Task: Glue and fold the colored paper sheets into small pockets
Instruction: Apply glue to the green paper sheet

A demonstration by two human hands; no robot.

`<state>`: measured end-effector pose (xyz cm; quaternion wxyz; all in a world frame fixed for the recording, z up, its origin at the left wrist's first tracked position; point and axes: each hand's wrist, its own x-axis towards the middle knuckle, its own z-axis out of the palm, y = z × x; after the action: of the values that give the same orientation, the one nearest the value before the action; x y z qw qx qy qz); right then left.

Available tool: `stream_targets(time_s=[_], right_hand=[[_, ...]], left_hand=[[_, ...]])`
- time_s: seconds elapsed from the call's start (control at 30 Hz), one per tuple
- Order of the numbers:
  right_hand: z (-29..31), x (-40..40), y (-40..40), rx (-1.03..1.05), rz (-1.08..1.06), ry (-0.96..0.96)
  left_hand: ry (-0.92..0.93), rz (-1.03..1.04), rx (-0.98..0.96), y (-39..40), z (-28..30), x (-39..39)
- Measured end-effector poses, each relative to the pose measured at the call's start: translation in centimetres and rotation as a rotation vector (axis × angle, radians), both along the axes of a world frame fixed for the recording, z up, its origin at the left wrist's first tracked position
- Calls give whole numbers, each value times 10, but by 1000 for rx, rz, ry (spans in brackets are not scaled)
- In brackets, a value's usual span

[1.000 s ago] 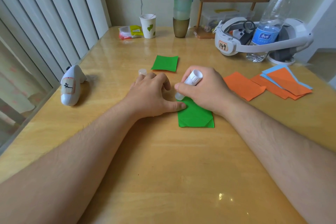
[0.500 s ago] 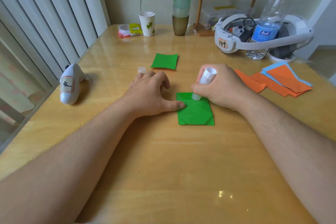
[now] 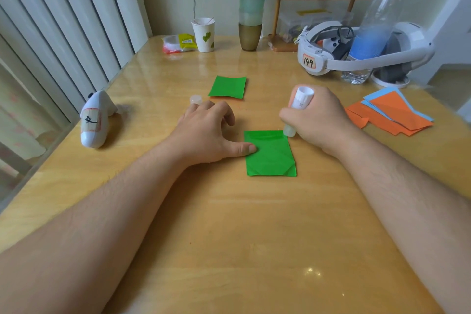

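1. A green paper sheet (image 3: 270, 154) is being shown lying flat on the wooden counter (image 3: 229, 237) at the centre of the frame; it is partly folded, with creases across it and its two lower corners turned in.
2. The sheet's left edge is being pinned down by the thumb of the left hand (image 3: 204, 132), whose other fingers are curled loosely on the counter and are holding nothing.
3. A white glue stick (image 3: 298, 107) is being held in the closed grip of the right hand (image 3: 318, 122), with all fingers wrapped round its barrel; it is tilted, and its clear tip is being pressed to the sheet's upper right corner.
4. A small clear cap (image 3: 195, 99) is being seen standing on the counter just above the left hand's fingers.
5. A second green piece (image 3: 227, 86), already folded, is lying above centre, with an orange edge showing beneath it.
6. Orange sheets (image 3: 392, 117) with blue ones between them are lying overlapped at the right of the frame.
7. A paper cup (image 3: 204, 34) printed with green leaves is standing at the upper centre; thin sticks are resting across its rim, and its contents cannot be told.
8. A tall stack of tumblers (image 3: 251, 2) is standing to the cup's right, pale ones nested into a brown one at the bottom.
9. A plastic bottle (image 3: 374, 23) with a blue cap is standing at the upper right, behind the band of a white headset (image 3: 362, 56); a little water is showing at its base.
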<state>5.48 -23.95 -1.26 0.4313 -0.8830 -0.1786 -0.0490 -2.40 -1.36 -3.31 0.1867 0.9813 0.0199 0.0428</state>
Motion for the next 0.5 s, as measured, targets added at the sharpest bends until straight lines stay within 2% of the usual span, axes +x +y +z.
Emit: stream_targets(time_s=[0.07, 0.17, 0.3, 0.5], right_hand=[[1, 1, 2, 129, -61, -23], [-1, -1, 9, 176, -27, -15], [-8, -6, 24, 116, 77, 13], [-7, -15, 35, -4, 108, -7]], left_hand=[[2, 1, -5, 0, 0, 0], [0, -1, -2, 0, -1, 1], [4, 1, -11, -1, -1, 1], [1, 5, -12, 0, -2, 2]])
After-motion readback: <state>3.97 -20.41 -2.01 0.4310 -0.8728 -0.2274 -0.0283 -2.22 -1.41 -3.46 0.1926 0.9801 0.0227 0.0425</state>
